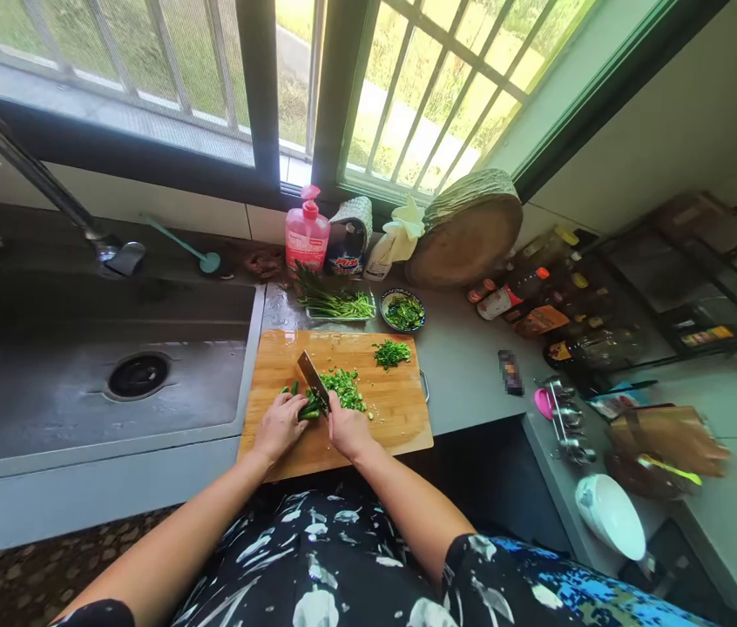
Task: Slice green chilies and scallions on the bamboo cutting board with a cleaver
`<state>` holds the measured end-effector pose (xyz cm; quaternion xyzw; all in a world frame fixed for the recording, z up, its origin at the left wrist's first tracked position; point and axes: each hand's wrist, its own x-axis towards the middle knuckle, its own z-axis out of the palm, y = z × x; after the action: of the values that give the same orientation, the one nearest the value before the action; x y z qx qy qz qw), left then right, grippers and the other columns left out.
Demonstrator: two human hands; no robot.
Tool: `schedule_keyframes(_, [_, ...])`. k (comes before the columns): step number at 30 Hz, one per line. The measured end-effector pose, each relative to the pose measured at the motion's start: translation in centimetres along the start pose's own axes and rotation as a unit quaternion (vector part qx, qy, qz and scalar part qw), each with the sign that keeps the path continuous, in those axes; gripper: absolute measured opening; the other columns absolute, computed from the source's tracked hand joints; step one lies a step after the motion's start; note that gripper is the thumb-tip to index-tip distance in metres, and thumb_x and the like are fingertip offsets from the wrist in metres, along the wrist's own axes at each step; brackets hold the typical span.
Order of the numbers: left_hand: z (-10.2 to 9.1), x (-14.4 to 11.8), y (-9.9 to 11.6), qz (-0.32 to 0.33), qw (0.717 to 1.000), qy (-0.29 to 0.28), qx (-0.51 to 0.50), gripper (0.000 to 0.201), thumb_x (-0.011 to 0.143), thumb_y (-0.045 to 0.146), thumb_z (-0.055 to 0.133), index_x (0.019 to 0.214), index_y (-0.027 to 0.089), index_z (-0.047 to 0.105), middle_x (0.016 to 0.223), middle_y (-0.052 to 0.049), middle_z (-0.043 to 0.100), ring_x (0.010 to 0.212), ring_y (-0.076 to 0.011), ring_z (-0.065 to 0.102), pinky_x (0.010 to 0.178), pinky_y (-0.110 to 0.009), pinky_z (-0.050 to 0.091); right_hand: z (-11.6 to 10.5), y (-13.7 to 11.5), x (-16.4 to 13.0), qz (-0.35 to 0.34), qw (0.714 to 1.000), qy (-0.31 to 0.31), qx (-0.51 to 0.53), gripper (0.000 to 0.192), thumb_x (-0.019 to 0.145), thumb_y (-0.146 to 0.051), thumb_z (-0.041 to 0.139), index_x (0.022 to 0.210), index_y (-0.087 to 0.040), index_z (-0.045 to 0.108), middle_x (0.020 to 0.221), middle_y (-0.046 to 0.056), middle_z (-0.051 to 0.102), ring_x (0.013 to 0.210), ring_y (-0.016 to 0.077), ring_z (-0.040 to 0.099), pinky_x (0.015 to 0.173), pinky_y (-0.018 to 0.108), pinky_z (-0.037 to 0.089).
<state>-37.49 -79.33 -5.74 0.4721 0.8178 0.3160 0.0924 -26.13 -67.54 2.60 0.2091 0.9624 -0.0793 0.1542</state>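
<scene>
A wooden cutting board (401, 418) lies on the counter beside the sink. My right hand (348, 428) grips a kitchen knife (311, 376) with a broad blade, its edge down at the board. To the left of the blade, my left hand (279, 424) has its fingers curled over a bunch of green vegetable stalks (309, 409), whose exact kind I cannot make out. Finely chopped green bits (343, 388) are heaped right of the blade. A separate small pile of chopped leafy herbs (392, 353) sits at the board's upper right.
Behind the board are a tray of long greens (335, 300), a bowl (402, 312) holding greens, and a pink pump bottle (307, 235). The sink (172, 344) is at left. A round wooden block (466, 235) leans by the window; seasoning bottles (516, 292) and a white bowl (610, 515) stand right.
</scene>
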Motion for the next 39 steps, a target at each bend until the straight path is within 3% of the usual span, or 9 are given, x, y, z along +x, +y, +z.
schedule_keyframes(5, [0.1,0.0,0.0,-0.004,1.0,0.006,-0.002,0.031,0.066,0.017,0.058,0.096,0.016,0.064,0.102,-0.011,0.066,0.103,-0.028,0.051,0.089,-0.042,0.045,-0.6,0.9,-1.0,-0.044,0.999,-0.017,-0.014,0.055,0.084,-0.02,0.042,0.136,-0.013,0.024,0.076,0.01,0.069,0.067,0.0216,0.066,0.061,0.028,0.05])
schedule_keyframes(9, [0.1,0.0,-0.1,-0.011,1.0,-0.003,-0.001,0.034,0.064,0.017,0.059,0.097,0.015,0.064,0.103,-0.011,0.066,0.103,-0.0282,0.051,0.089,-0.042,0.045,0.0,0.0,-0.4,-0.027,0.998,-0.047,-0.028,0.06,0.08,-0.017,0.048,0.135,-0.01,0.027,0.076,0.012,0.069,0.069,0.0232,0.067,0.061,0.029,0.05])
schedule_keyframes(13, [-0.1,0.1,-0.1,-0.004,1.0,-0.005,-0.006,0.034,0.064,0.016,0.058,0.097,0.015,0.064,0.103,-0.01,0.065,0.102,-0.0276,0.051,0.089,-0.042,0.045,0.2,0.0,-0.1,-0.007,1.0,-0.025,-0.01,0.054,0.085,-0.02,0.041,0.136,-0.01,0.026,0.077,0.012,0.069,0.069,0.0225,0.066,0.062,0.028,0.049])
schedule_keyframes(17, [-0.4,0.2,0.0,-0.001,1.0,-0.006,-0.009,0.032,0.064,0.016,0.058,0.095,0.017,0.064,0.101,-0.009,0.066,0.102,-0.0277,0.051,0.088,-0.042,0.046,-0.6,1.4,-1.1,-0.041,0.999,-0.007,-0.016,0.05,0.088,-0.023,0.037,0.136,-0.014,0.026,0.076,0.009,0.069,0.066,0.0205,0.066,0.061,0.027,0.049])
schedule_keyframes(21, [-0.6,0.2,0.2,-0.007,1.0,-0.009,-0.007,0.031,0.064,0.017,0.059,0.095,0.017,0.064,0.101,-0.009,0.066,0.102,-0.0281,0.051,0.089,-0.042,0.046,-0.7,1.5,-1.5,-0.066,0.997,-0.026,-0.042,0.053,0.084,-0.021,0.041,0.134,-0.011,0.028,0.074,0.01,0.069,0.065,0.022,0.066,0.059,0.028,0.049])
schedule_keyframes(27, [-0.5,0.1,0.2,-0.008,1.0,-0.004,-0.023,0.031,0.065,0.018,0.056,0.095,0.017,0.063,0.101,-0.009,0.066,0.101,-0.0273,0.052,0.09,-0.042,0.044,0.3,-0.7,0.0,-0.014,0.998,-0.052,-0.037,0.063,0.077,-0.015,0.047,0.136,-0.008,0.024,0.079,0.013,0.068,0.071,0.0233,0.066,0.061,0.029,0.05])
schedule_keyframes(34, [-0.3,0.1,0.0,-0.016,0.999,-0.008,-0.026,0.031,0.066,0.021,0.058,0.096,0.018,0.064,0.102,-0.009,0.066,0.101,-0.0279,0.052,0.089,-0.043,0.045,-2.6,1.6,-1.2,-0.049,0.997,-0.048,-0.024,0.046,0.088,-0.024,0.037,0.133,-0.016,0.028,0.079,0.011,0.068,0.07,0.0223,0.066,0.061,0.029,0.048])
schedule_keyframes(39, [-0.2,0.2,-0.1,-0.014,0.999,-0.008,-0.029,0.031,0.066,0.018,0.056,0.096,0.019,0.064,0.101,-0.008,0.066,0.102,-0.0273,0.051,0.091,-0.043,0.044,-1.5,0.6,-0.9,-0.031,0.995,-0.086,-0.037,0.054,0.085,-0.022,0.044,0.135,-0.013,0.024,0.082,0.012,0.068,0.073,0.0228,0.066,0.064,0.03,0.048])
